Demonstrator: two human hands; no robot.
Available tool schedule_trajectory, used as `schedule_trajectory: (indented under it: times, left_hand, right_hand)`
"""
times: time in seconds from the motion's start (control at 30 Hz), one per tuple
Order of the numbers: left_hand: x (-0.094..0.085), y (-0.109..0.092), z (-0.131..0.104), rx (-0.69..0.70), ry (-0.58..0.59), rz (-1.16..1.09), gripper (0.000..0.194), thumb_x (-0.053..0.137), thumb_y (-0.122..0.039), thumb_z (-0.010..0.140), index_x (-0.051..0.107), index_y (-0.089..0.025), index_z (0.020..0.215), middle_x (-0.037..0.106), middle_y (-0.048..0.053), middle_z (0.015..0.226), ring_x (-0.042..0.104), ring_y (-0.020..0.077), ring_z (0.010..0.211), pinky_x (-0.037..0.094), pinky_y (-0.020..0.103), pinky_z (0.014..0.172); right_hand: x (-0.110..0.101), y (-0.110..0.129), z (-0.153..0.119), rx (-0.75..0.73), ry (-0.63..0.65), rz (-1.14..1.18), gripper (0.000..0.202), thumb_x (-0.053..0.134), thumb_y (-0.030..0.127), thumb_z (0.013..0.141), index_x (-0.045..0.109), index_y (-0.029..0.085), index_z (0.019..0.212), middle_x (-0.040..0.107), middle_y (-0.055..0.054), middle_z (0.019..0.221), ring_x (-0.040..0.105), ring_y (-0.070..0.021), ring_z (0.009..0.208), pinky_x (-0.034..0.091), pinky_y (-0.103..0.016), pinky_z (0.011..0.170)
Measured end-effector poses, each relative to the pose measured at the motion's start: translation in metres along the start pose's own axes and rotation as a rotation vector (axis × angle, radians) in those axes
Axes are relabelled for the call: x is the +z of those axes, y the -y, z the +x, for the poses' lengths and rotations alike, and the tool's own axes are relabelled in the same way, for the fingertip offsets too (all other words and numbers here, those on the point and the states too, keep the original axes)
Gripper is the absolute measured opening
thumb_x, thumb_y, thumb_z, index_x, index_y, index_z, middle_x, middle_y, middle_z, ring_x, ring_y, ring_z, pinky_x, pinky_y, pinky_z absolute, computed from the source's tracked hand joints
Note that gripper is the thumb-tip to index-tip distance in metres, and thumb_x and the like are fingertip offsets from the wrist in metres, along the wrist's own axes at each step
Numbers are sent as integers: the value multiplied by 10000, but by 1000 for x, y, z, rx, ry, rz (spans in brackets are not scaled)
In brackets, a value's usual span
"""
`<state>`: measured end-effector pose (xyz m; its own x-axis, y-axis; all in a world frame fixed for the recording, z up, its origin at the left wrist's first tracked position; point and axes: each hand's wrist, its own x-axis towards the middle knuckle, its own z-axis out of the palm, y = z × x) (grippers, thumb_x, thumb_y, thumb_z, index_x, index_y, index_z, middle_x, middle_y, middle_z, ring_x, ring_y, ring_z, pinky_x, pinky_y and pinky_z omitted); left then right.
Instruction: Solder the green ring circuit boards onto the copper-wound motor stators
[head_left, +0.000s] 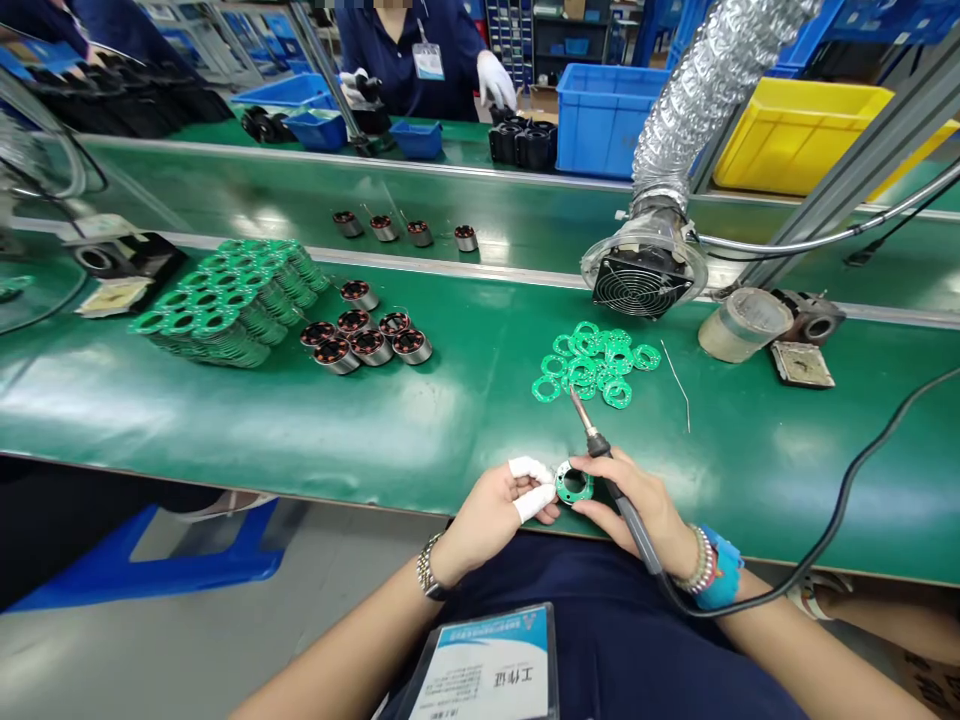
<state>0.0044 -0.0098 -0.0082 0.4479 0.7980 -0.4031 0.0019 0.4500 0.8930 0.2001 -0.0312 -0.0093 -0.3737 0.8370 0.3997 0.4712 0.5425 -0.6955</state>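
Note:
Near the table's front edge, a green ring-shaped circuit board (pixel 568 495) lies between my hands. My left hand (pixel 506 500), with white covers on thumb and forefinger, pinches at the board's left edge; whether it grips the rim or a thin wire I cannot tell. My right hand (pixel 637 500) holds a soldering iron (pixel 630 515), tip pointing up and away. Its thumb and forefinger also steady the board's right side. Just beyond is a loose pile of similar green ring boards (pixel 600 360). A thin piece of solder wire (pixel 677 388) lies right of the pile.
Several copper-wound motor stators (pixel 369 345) stand left of centre, beside stacked green board panels (pixel 225 300). At the right are a fume fan (pixel 641 285), a round tub (pixel 745 325) and a soldering iron stand (pixel 814 320). A gloved co-worker (pixel 409 60) stands across the bench.

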Motion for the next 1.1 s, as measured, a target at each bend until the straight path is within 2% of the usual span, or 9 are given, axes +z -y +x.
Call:
schedule_trajectory:
  times: [0.17, 0.43, 0.53, 0.63, 0.7, 0.83, 0.93, 1.0, 1.1]
  left_hand:
    - [0, 0, 1, 21, -20, -10, 239, 696, -242, 673, 530, -141, 811, 607, -10, 679, 616, 114, 633, 506, 268, 682]
    - [-5, -5, 8, 188, -47, 65, 168, 618, -179, 726, 522, -155, 862, 543, -35, 670, 555, 82, 578, 476, 220, 610]
    - [-12, -3, 5, 348, -34, 422, 179, 562, -180, 785, 522, -164, 959, 584, 7, 764, 578, 117, 670, 496, 266, 673]
    - [-20, -1, 2, 627, -69, 963, 239, 543, -200, 822, 533, -158, 1057, 619, 76, 917, 584, 177, 811, 494, 324, 743]
    - [-25, -1, 1, 791, -105, 1223, 213, 526, -187, 834, 552, -148, 1042, 630, 94, 949, 582, 199, 833, 493, 334, 731]
    - [-27, -5, 1, 929, -90, 1436, 149, 477, -122, 834, 581, -135, 940, 650, 88, 896, 582, 196, 761, 486, 308, 645]
    - [-21, -11, 2, 794, -41, 1358, 146, 442, -148, 843, 583, -144, 881, 636, 91, 886, 579, 195, 761, 481, 311, 646]
    - [-13, -13, 5, 555, -2, 1131, 162, 417, -193, 852, 561, -148, 794, 610, 68, 787, 568, 163, 671, 477, 288, 608]
    - [-4, -14, 10, 143, 77, 587, 215, 367, -251, 857, 485, -158, 702, 516, 4, 616, 504, 107, 495, 431, 217, 450]
  right_hand:
    - [5, 0, 2, -54, -37, -37, 362, 586, 169, 823, 470, 197, 1165, 605, -89, 1004, 562, -182, 901, 507, -322, 785]
    - [14, -3, 2, -60, -108, -97, 365, 584, 151, 824, 449, 205, 1160, 598, -89, 1008, 523, -182, 875, 490, -328, 771]
    - [14, -4, 2, -67, -100, -94, 332, 569, 156, 835, 455, 211, 1142, 596, -86, 1028, 526, -182, 896, 487, -328, 782]
    - [13, -4, 2, -70, -95, -89, 309, 559, 160, 843, 461, 215, 1131, 598, -77, 1017, 527, -179, 898, 486, -328, 784]
    - [14, -4, 2, -73, -100, -86, 317, 560, 159, 842, 459, 213, 1137, 598, -75, 1007, 525, -180, 899, 485, -332, 787]
    - [14, -4, 2, -67, -96, -88, 314, 556, 158, 844, 461, 205, 1139, 592, -76, 994, 520, -181, 891, 485, -334, 777]
    - [14, -4, 1, -58, -82, -89, 295, 548, 167, 849, 469, 204, 1131, 592, -79, 995, 522, -186, 898, 486, -342, 779]
    - [14, -4, 1, -60, -82, -90, 287, 539, 173, 853, 471, 206, 1130, 593, -81, 998, 525, -191, 910, 487, -352, 786]
    - [14, -4, 1, -59, -89, -99, 281, 537, 171, 853, 478, 201, 1126, 595, -83, 986, 531, -190, 895, 492, -345, 771]
